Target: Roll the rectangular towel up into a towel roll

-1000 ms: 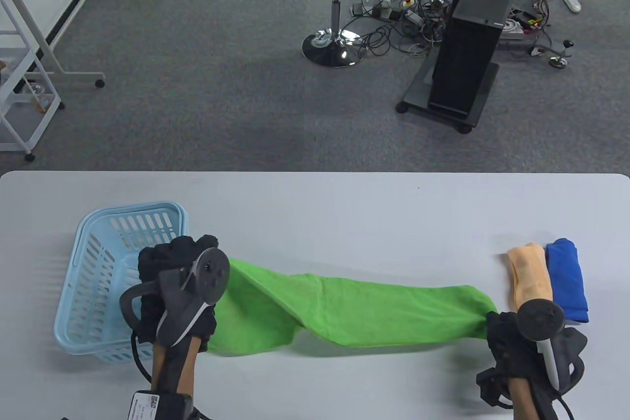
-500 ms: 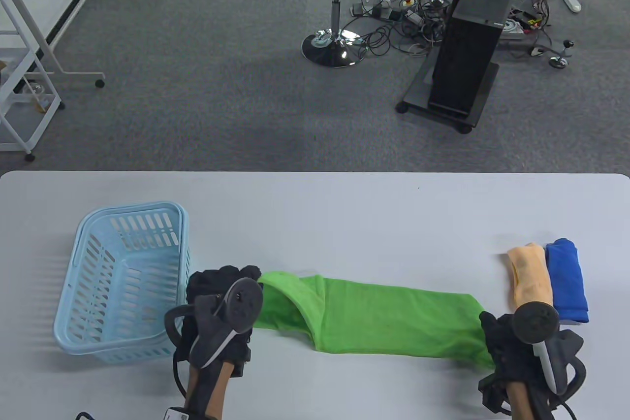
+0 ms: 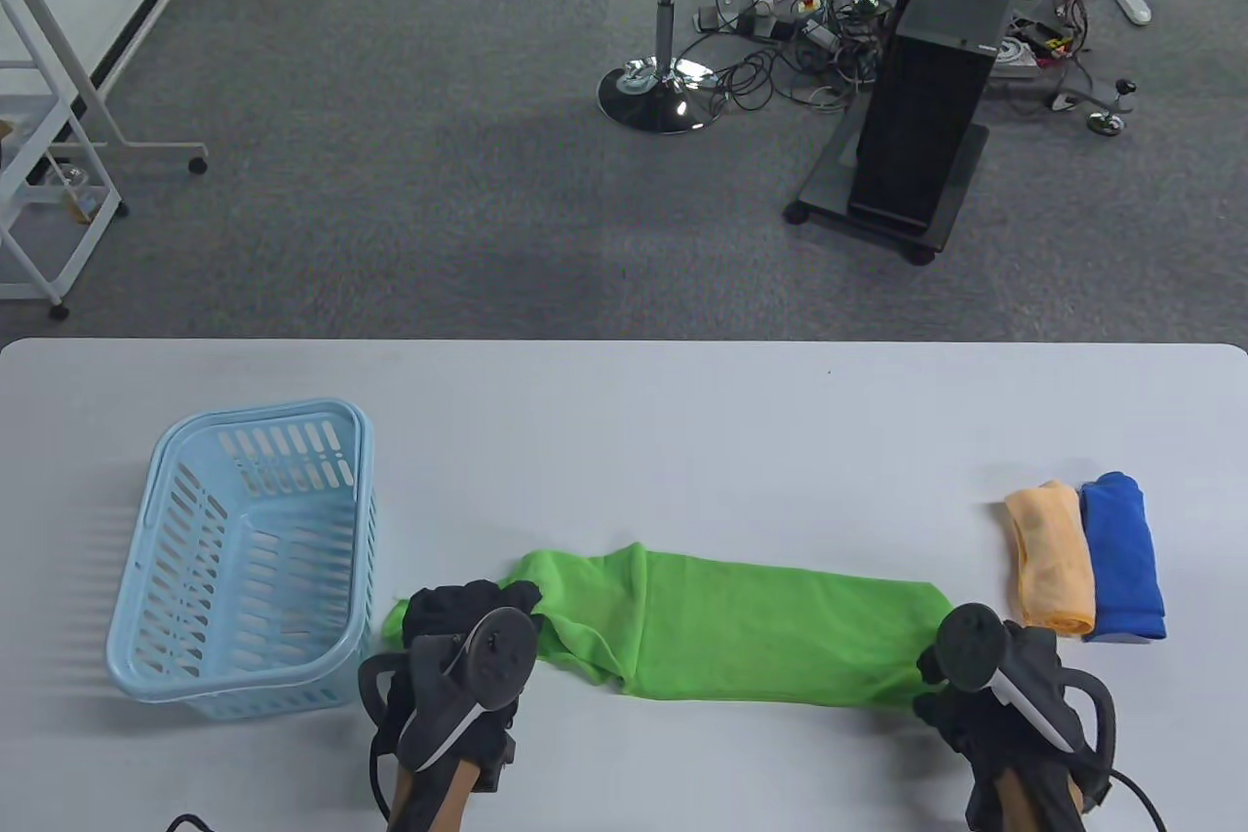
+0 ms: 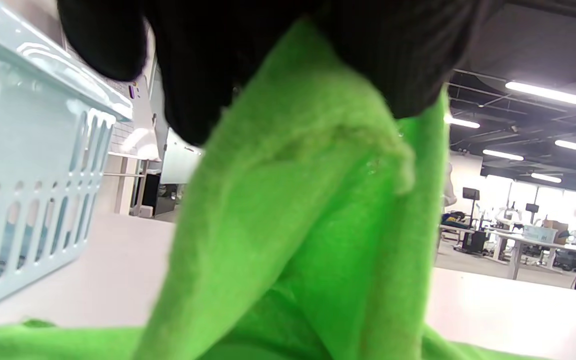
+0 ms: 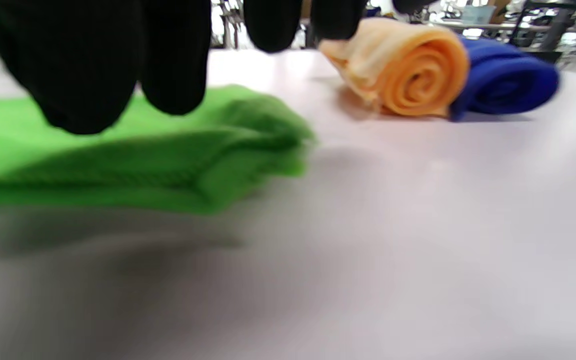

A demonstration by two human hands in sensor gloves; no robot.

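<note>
A pale blue slotted basket [image 3: 244, 559] sits on the white worktop [image 3: 624, 422] at the far left, with nothing showing in it. Just beside its right wall, the left hand [image 3: 458, 656] is down on the near-left end of the green towel [image 3: 741, 627]. In the left wrist view the black-gloved fingers [image 4: 208, 65] are curled round a bunched ridge of the green cloth, which hangs from them in a steep fold down to the rest of the towel below; the basket's wall stands close on that view's left. A small tip of green pokes out to the left of the hand, next to the basket.

The towel lies along the near part of the worktop as a long, folded band, wrinkled and doubled over at its left end, flatter toward the right. Its right end reaches the right hand [image 3: 985, 705]. In the right wrist view that hand's fingers [image 5: 93, 65] hang just above the towel's layered corner, tips loosely bent and close together, with a gap showing between them and the cloth; they hold nothing.

Past the towel's right end, near the right hand, an orange towel roll [image 3: 1051, 557] and a blue towel roll [image 3: 1121, 557] lie side by side, touching, their spiral ends turned toward the near edge.
</note>
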